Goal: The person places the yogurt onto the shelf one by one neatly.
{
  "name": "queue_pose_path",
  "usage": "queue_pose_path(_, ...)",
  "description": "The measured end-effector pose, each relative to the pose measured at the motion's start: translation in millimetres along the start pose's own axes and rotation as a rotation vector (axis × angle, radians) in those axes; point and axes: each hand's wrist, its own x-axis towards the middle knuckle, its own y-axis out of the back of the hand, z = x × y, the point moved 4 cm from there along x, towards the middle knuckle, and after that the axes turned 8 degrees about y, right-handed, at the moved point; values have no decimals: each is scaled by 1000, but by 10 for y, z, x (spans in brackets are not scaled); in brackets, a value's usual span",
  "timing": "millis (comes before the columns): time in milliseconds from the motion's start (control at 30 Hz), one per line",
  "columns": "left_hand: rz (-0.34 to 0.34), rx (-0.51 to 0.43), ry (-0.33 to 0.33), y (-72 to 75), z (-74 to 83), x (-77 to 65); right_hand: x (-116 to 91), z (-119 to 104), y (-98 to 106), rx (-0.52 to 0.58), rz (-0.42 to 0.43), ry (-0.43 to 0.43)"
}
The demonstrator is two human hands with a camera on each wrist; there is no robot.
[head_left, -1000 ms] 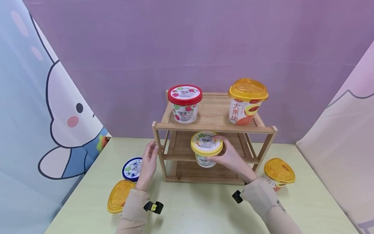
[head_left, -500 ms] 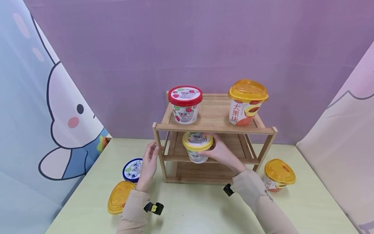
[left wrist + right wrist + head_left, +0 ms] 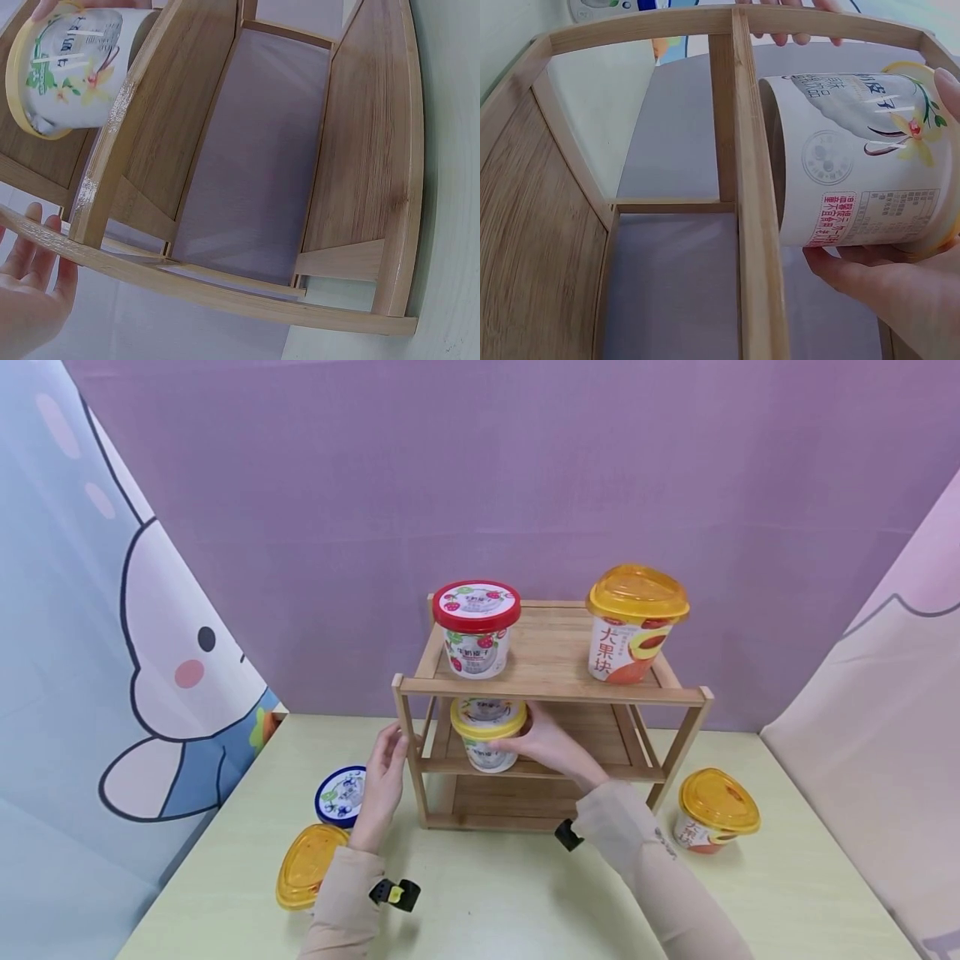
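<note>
My right hand [image 3: 551,747] holds a milk pudding cup [image 3: 489,735] with a yellow lid, thumb and fingers on either side of it. The cup is upright at the front left of the middle shelf of a wooden rack [image 3: 551,692]. In the right wrist view, the base of the cup [image 3: 855,165] is close above the shelf's front rail [image 3: 754,195]. My left hand [image 3: 384,785] grips the rack's left front post, with its fingers [image 3: 41,262] curled at the side rail in the left wrist view.
On the top shelf stand a red-lidded pudding cup [image 3: 477,635] and an orange-lidded fruit cup [image 3: 632,631]. Left on the table, partly behind my left arm, are a blue-lidded cup [image 3: 339,795] and an orange-lidded cup [image 3: 307,864]. Another fruit cup [image 3: 716,810] stands at right.
My right hand has carried the yellow-lidded cup leftward and slightly farther in along the middle shelf. My left hand has stayed at the post.
</note>
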Motion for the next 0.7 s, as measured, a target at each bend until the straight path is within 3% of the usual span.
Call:
queue_pose_path(400,11,4,-43,1,10,2,108,12,-61,-14,-26,-56)
queue_pose_path(700,1,16,6,8,7,2,168,-1,-72,46,-54,-31)
